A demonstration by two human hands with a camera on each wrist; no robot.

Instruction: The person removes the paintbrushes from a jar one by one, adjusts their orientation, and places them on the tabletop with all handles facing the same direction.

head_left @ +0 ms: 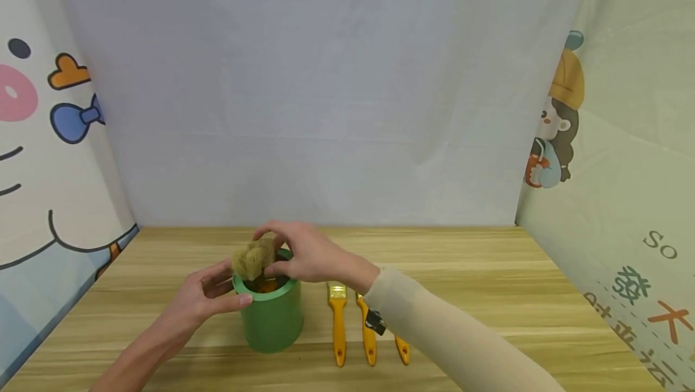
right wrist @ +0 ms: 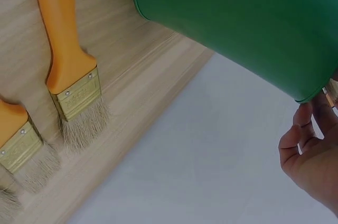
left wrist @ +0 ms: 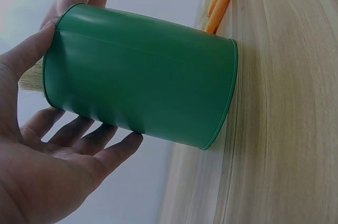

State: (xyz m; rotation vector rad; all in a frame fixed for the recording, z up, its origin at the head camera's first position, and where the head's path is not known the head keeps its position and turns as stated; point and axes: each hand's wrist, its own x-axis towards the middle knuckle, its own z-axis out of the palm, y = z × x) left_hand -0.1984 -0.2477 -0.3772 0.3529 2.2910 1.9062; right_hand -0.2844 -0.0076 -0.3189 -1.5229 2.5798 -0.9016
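Fingers of the left hand [head_left: 196, 300] are curved and parted as wide as the green cylindrical pot [head_left: 271, 322], holding it by its left side: the thumb lies at the near part of the rim, and the other fingers spread along the wall. The pot stands upright on the wood-grain worktop [head_left: 478, 253], left of its middle and well forward of the far edge. A fluffy tan clump of brush bristles [head_left: 251, 261] pokes up through the mouth, with something orange just below it inside. The right hand [head_left: 312, 253] reaches over the rim from the right, its fingers bent; they appear to pinch the bristles, though the grip is half hidden from where I stand. A cream sleeve [head_left: 450, 322] covers that forearm. Just right of the pot, three orange-handled flat paintbrushes [head_left: 339, 325] lie side by side, handles towards the near edge, bristles towards the far one, partly covered by the sleeve and wrist. Behind the far edge hangs a pale grey cloth [head_left: 326, 108]. Cartoon-printed cloths flank the worktop: a big white figure [head_left: 32, 199] on the left, a child in an orange hat [head_left: 554, 120] and lettering on the right.
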